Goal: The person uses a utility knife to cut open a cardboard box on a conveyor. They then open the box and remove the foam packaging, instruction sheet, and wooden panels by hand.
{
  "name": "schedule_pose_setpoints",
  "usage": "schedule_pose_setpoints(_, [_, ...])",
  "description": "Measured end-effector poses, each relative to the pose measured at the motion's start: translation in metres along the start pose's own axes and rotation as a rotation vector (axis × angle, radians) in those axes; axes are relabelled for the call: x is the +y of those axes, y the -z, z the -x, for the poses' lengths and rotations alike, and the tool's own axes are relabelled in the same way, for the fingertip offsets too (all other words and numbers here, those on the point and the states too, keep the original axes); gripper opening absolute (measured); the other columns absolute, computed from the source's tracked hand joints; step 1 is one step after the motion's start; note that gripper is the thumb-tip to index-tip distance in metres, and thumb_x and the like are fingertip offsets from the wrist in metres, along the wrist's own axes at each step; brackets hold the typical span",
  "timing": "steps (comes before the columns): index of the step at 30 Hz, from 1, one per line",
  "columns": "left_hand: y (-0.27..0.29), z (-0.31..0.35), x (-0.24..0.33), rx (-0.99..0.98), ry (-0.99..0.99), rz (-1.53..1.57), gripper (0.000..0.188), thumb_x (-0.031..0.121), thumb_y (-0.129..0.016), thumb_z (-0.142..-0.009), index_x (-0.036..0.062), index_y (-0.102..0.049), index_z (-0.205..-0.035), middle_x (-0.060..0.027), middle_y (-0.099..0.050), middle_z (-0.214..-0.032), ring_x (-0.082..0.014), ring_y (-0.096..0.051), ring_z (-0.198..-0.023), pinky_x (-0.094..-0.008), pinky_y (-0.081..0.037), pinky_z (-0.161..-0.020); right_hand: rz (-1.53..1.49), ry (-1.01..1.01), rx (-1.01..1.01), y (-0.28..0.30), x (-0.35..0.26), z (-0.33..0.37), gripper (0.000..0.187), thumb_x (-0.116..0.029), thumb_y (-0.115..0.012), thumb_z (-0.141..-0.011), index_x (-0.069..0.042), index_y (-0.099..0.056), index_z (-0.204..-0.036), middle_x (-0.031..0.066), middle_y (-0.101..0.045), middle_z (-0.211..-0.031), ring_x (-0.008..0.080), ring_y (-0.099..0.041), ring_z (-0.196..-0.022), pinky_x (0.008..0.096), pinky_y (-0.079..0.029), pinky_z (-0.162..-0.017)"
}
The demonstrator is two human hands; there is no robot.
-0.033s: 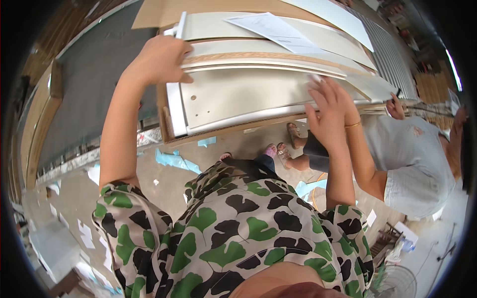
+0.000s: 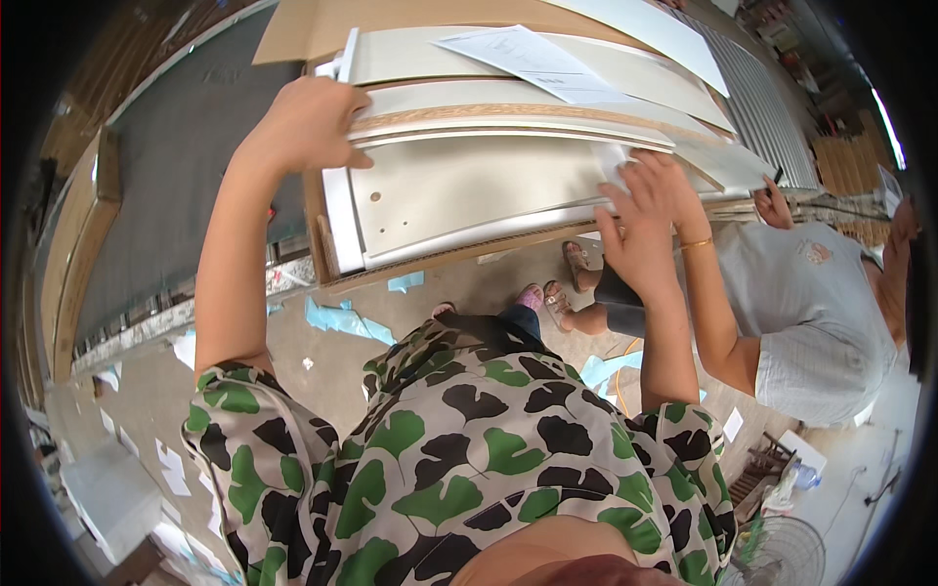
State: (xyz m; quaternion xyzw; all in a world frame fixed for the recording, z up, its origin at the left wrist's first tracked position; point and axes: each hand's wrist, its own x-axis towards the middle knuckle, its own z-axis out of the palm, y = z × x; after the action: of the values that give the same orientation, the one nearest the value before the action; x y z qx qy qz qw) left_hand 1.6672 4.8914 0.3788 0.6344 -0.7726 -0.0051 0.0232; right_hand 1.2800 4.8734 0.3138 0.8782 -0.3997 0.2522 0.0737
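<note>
Well, taking the middle of my feed as the clock's hub, I have the leaf-print shirt point(image 2: 469, 420) nearest, filling six o'clock. At two, the right hand point(image 2: 637, 230) is loosely spread, thumb apart, over the near side of the panel point(image 2: 469, 190); whether it touches, I cannot tell from my end. A co-worker's hand point(image 2: 669, 186) overlaps it just beyond, crowding the panel's right end, with a white scrap point(image 2: 613, 159) by the fingertips, too blurred for me to name. The panel lies at twelve, pale, with holes near its left end, in an open box point(image 2: 318, 225). Between ten and eleven, the left hand point(image 2: 311, 122) pinches the left ends of the boards point(image 2: 518, 117), fingers over them and thumb below. Those run along the panel's far side, and past them a printed sheet point(image 2: 532, 61) lies aslant over more pale pieces.

Around that, I see the co-worker point(image 2: 806, 308) at three, the other hand point(image 2: 772, 207) by something dark. The floor point(image 2: 469, 283) is grey-brown, strewn with blue scraps point(image 2: 347, 319) just below nine and paper bits point(image 2: 171, 471) at eight. A fan point(image 2: 782, 552) stands between four and five. Farther out, a dark flat surface point(image 2: 195, 137) spreads at ten, a long carton point(image 2: 83, 244) sits near nine, and ribbed metal point(image 2: 762, 112) runs at two.
</note>
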Motion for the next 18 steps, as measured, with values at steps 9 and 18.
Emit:
schedule_pose_setpoints(9, [0.011, 0.0, 0.014, -0.036, 0.01, 0.038, 0.053, 0.025, -0.085, -0.053, 0.0007, -0.068, -0.097, -0.0198, -0.063, -0.072, -0.0377, -0.063, -0.075, -0.0417, -0.049, -0.07, 0.013, -0.428, -0.622, -0.063, 0.104, -0.008, 0.017, -0.005, -0.051, -0.086, 0.0, -0.064, -0.095, 0.024, -0.066, -0.097, 0.0388, -0.064, -0.092, 0.0433, -0.051, -0.082])
schedule_pose_setpoints(18, [0.007, 0.0, 0.011, -0.029, 0.014, 0.076, 0.055, 0.021, -0.086, -0.054, -0.0004, -0.068, -0.101, -0.0227, -0.061, -0.075, -0.0401, -0.061, -0.077, -0.0433, -0.046, -0.068, 0.336, -0.14, -0.676, -0.081, 0.113, -0.028, 0.021, -0.012, -0.061, -0.082, -0.005, -0.071, -0.1, 0.0104, -0.07, -0.107, 0.0243, -0.066, -0.099, 0.0349, -0.052, -0.084])
